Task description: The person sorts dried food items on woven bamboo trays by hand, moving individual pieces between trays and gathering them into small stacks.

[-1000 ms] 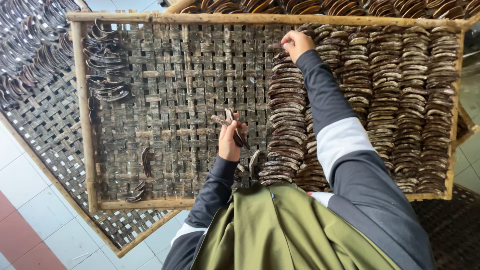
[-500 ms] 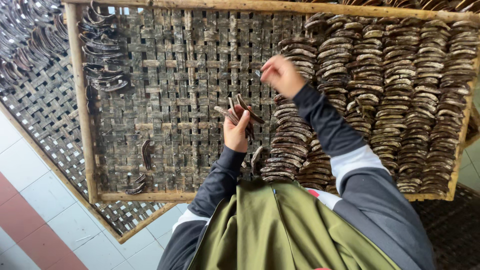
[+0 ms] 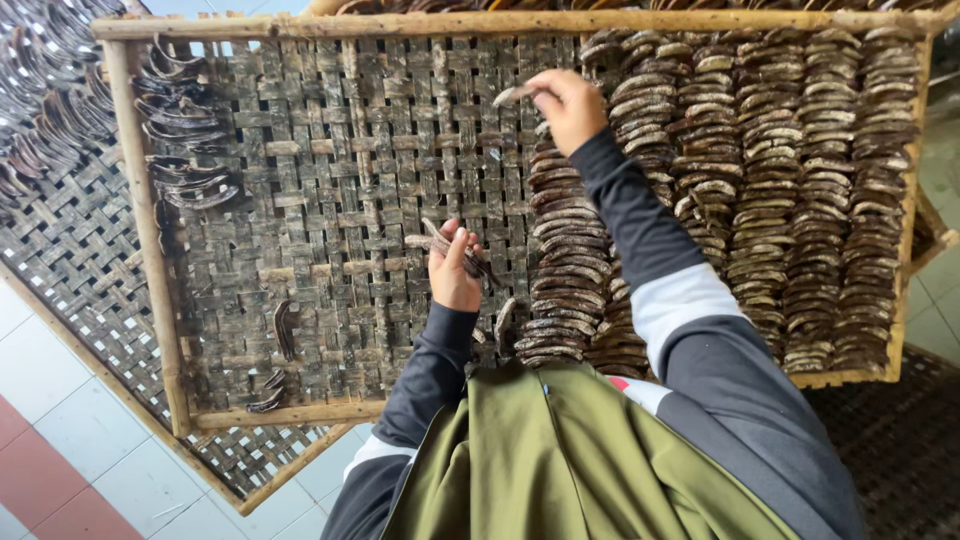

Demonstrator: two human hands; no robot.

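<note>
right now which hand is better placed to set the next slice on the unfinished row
Right. The right hand already pinches one curved slice just above the top of the unfinished row on the woven tray. The left hand sits lower, gripping a bundle of slices.

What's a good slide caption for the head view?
Right hand lays a curved slice on a woven tray; left hand holds more.

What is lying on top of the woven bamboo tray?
On the woven tray: rows of dark curved slices at right, loose curled pieces at left. The weave beneath the rows is covered.
</note>
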